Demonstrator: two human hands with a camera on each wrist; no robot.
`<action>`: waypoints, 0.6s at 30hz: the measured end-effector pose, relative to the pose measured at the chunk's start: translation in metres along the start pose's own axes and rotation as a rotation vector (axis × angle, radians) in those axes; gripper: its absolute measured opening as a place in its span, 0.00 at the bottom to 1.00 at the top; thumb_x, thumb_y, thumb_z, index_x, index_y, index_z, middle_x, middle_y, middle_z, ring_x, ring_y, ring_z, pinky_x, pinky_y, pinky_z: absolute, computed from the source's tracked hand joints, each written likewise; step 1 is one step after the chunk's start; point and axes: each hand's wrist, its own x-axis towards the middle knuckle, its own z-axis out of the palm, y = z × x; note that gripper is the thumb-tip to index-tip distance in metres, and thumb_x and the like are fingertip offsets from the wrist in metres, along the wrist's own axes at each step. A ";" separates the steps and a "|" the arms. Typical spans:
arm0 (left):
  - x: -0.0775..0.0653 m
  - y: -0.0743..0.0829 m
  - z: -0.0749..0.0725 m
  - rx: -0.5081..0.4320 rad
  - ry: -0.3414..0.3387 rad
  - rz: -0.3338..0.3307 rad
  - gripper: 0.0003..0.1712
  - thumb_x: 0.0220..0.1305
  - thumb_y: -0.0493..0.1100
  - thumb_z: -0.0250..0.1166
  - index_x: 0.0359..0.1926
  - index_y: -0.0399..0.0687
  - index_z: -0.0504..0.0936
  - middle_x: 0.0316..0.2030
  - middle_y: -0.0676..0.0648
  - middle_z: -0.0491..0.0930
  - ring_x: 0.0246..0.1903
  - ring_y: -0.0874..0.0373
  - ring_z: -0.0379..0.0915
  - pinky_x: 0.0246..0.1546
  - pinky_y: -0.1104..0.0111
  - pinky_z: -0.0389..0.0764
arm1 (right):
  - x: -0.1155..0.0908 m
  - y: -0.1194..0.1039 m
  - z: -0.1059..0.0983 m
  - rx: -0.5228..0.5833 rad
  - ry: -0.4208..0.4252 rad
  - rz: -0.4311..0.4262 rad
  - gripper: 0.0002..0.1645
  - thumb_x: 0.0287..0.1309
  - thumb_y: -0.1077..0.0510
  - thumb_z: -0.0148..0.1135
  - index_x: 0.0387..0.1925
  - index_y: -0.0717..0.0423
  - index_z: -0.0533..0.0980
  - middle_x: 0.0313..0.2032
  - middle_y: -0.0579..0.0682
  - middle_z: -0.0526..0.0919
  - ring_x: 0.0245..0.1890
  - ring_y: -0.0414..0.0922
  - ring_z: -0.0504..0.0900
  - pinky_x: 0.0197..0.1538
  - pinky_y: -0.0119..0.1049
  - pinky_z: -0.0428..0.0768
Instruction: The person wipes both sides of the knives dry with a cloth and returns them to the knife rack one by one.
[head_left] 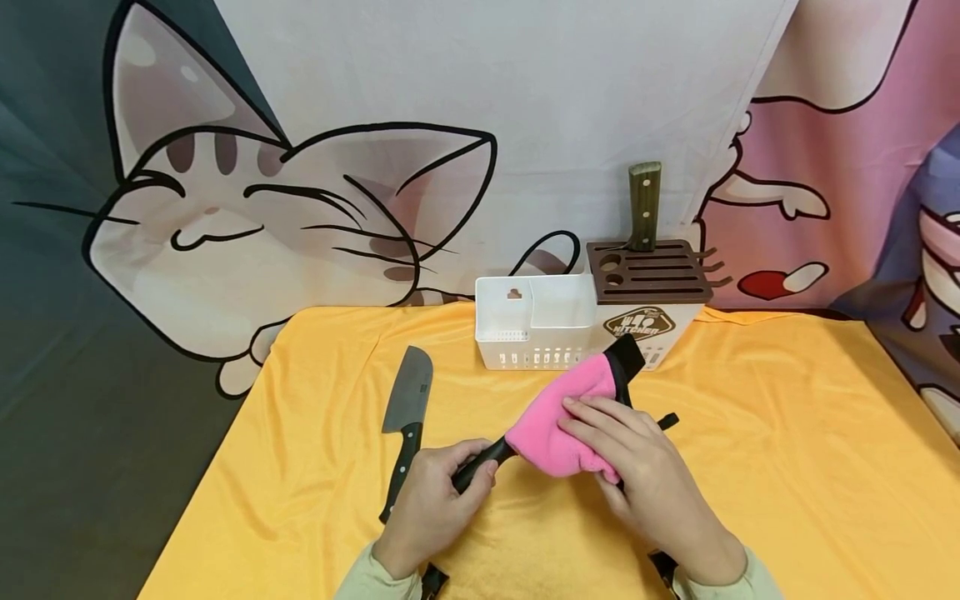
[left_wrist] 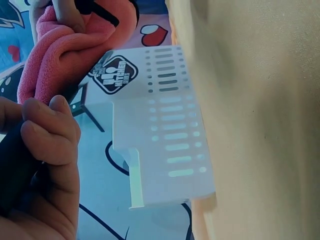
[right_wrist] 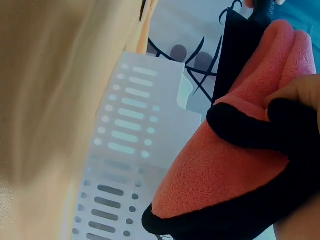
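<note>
My left hand point(head_left: 438, 496) grips the black handle point(head_left: 482, 463) of a knife, its thumb and fingers curled round it. A pink cloth point(head_left: 551, 417) with black edging wraps most of the blade. In the right wrist view, a dark part of the blade point(right_wrist: 237, 55) shows beside the cloth, near the handle. My right hand point(head_left: 637, 467) holds the cloth round the blade, fingers laid over the top and thumb beneath. The knife slants up to the right, in front of the white knife holder point(head_left: 540, 333). In the left wrist view, the cloth point(left_wrist: 65, 60) bunches above the left hand point(left_wrist: 50, 145).
On the yellow-covered table point(head_left: 787, 417), a broad knife point(head_left: 411, 392) with a black handle lies to the left. The holder has a brown slotted top point(head_left: 648, 271), with a wooden-handled tool point(head_left: 645, 204) standing in it. Behind hangs a cartoon-cat backdrop point(head_left: 600, 100).
</note>
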 end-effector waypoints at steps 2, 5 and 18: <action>0.000 0.000 0.000 0.000 -0.009 0.006 0.03 0.70 0.40 0.64 0.40 0.50 0.85 0.24 0.61 0.79 0.17 0.72 0.69 0.15 0.77 0.70 | -0.001 0.001 -0.001 -0.003 -0.003 0.017 0.34 0.47 0.69 0.49 0.58 0.55 0.81 0.61 0.51 0.80 0.63 0.53 0.73 0.71 0.38 0.59; 0.000 0.000 -0.001 0.004 -0.016 0.015 0.04 0.70 0.41 0.65 0.41 0.49 0.85 0.24 0.61 0.78 0.17 0.74 0.68 0.14 0.77 0.69 | -0.001 0.004 -0.004 -0.010 -0.004 0.040 0.34 0.47 0.69 0.50 0.58 0.55 0.81 0.61 0.51 0.80 0.63 0.53 0.73 0.71 0.37 0.58; 0.000 0.001 -0.002 0.003 -0.020 -0.024 0.06 0.65 0.37 0.67 0.42 0.47 0.86 0.22 0.61 0.78 0.15 0.75 0.66 0.13 0.76 0.69 | -0.003 0.016 -0.014 -0.071 0.069 0.211 0.30 0.50 0.71 0.60 0.58 0.56 0.81 0.62 0.53 0.79 0.63 0.55 0.72 0.67 0.45 0.64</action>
